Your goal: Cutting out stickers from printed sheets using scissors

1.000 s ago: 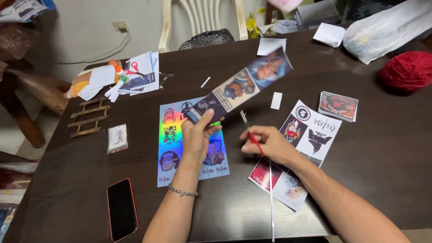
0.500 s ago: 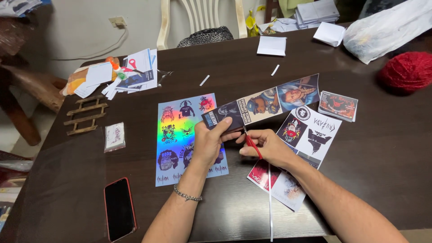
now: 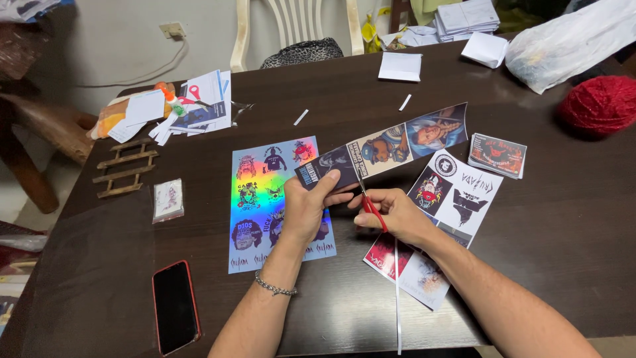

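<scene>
My left hand (image 3: 310,207) pinches the left end of a long printed sticker strip (image 3: 391,146) with several picture panels, held nearly level above the dark table (image 3: 550,219). My right hand (image 3: 397,213) grips red-handled scissors (image 3: 371,207), whose blades point up into the strip's lower edge near my left thumb. A thin white paper sliver (image 3: 398,292) hangs down from under my right hand. Beneath my left hand lies a holographic rainbow sticker sheet (image 3: 271,199). Under my right forearm lies a white sheet of printed stickers (image 3: 457,199).
A black phone with a red rim (image 3: 175,306) lies at the front left. A small card packet (image 3: 168,199) and a wooden ladder piece (image 3: 126,167) sit left. A stack of cut stickers (image 3: 498,155), red yarn ball (image 3: 599,105), plastic bag (image 3: 570,40) and loose papers (image 3: 399,66) occupy the back.
The strip has swung down from steeply tilted to almost level and moved right. My right hand has closed in on it, bringing the scissors up to its lower edge.
</scene>
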